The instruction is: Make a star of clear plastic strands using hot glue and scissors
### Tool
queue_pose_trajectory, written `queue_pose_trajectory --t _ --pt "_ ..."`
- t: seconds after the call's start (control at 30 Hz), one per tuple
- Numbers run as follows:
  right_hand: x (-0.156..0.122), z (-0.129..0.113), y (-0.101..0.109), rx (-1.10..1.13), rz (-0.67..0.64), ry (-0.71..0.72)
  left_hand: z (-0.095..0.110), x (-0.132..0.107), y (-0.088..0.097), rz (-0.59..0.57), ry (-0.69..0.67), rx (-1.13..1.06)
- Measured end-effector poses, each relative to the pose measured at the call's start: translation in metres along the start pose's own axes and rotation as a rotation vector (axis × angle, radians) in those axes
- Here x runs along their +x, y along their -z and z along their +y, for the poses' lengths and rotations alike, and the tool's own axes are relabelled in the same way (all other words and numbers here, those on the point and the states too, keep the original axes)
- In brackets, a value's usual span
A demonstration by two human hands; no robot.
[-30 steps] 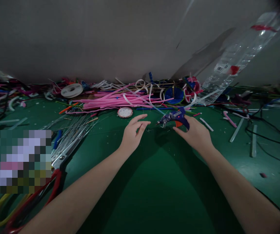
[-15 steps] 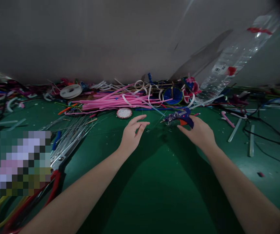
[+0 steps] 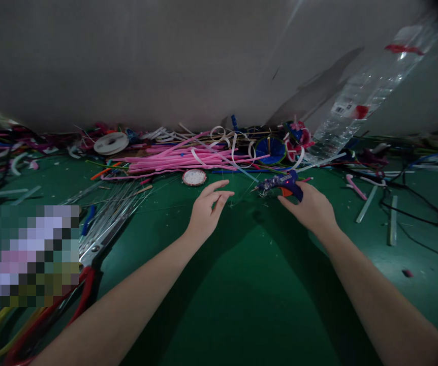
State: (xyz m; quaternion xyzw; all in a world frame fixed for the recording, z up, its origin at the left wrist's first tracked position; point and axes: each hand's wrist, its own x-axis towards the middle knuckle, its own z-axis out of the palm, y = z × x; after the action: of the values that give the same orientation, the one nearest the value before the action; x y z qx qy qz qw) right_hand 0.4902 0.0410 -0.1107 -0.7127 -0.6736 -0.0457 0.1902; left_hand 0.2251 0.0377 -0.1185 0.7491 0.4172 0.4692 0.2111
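Note:
My right hand [image 3: 310, 207] grips a small blue glue gun [image 3: 284, 184] with an orange trigger and a red light, its nozzle pointing left over the green table [image 3: 249, 284]. My left hand [image 3: 207, 208] hovers just left of the nozzle, fingers loosely curled with thumb and forefinger apart, holding nothing I can make out. A thin, barely visible thread or wire lies near its fingertips. A small round white-filled lid [image 3: 194, 177] sits just beyond the left hand.
A heap of pink tubes [image 3: 188, 157] and white strips lies at the back. A white tape roll [image 3: 111, 143] sits back left, a clear plastic bottle [image 3: 360, 96] leans back right. Metal rods [image 3: 108, 213] and red-handled pliers [image 3: 66, 305] lie left. Black cables [image 3: 413, 213] cross the right.
My right hand carried the glue gun slightly right and away from me over the first half second, then held still. My left hand has hardly moved.

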Motion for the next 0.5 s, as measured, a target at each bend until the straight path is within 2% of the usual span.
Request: queue_pose_trajectory --t 0.5 --pt "-0.008 -0.022 -0.013 0.057 -0.006 0.214 0.000 0.000 0.000 0.012 -0.005 -0.004"
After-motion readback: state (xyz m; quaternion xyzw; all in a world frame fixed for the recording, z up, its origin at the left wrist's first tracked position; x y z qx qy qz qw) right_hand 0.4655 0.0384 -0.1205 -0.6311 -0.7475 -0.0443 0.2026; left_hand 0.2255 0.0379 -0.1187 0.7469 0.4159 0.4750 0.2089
